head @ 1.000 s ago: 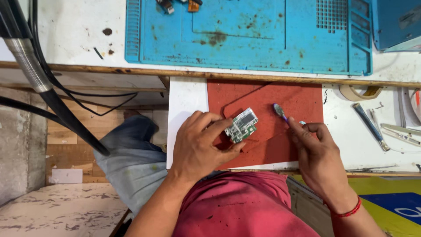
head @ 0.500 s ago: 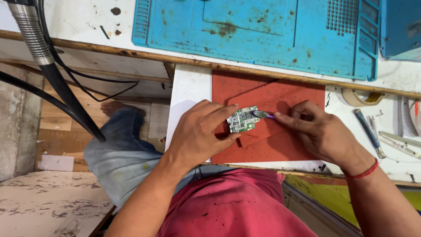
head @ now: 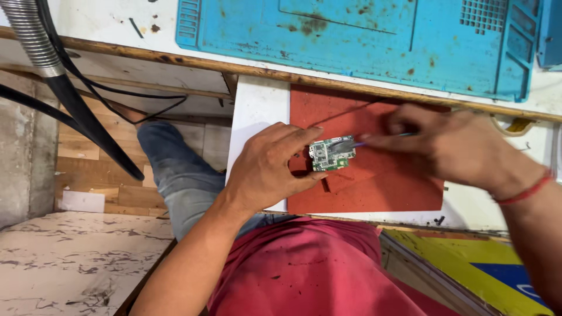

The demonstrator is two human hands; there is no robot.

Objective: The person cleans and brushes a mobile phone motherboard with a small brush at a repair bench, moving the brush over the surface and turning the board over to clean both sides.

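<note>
Head view, item by item.

Your left hand (head: 266, 169): it lies on the red mat (head: 374, 187), fingers curled, thumb and forefinger pinched on the small green circuit board (head: 332, 153), one finger above its edge and one below.

Circuit board: it sits over the left half of the red mat, held flat or just off the surface; you cannot tell which. Grey and silver parts show on its top face.

Your right hand (head: 453, 143): blurred, with the fingers closed together around a thin tool (head: 374, 139). The tool's pale tip points left and meets the right edge of the board. A red thread band (head: 524, 190) circles the wrist.

Red mat: it rests on a white board (head: 254, 111) that juts out from beneath the bench edge, above your lap and red shirt (head: 304, 269).

Blue work mat (head: 363, 35): stained, with moulded compartments along its right side, it lies on the bench top beyond the red mat, well apart from both hands.

Left side: a ribbed metal hose (head: 32, 35) and black cables (head: 88, 123) hang down past a wooden shelf. Your knee in blue jeans (head: 175, 169) shows beneath them.
</note>
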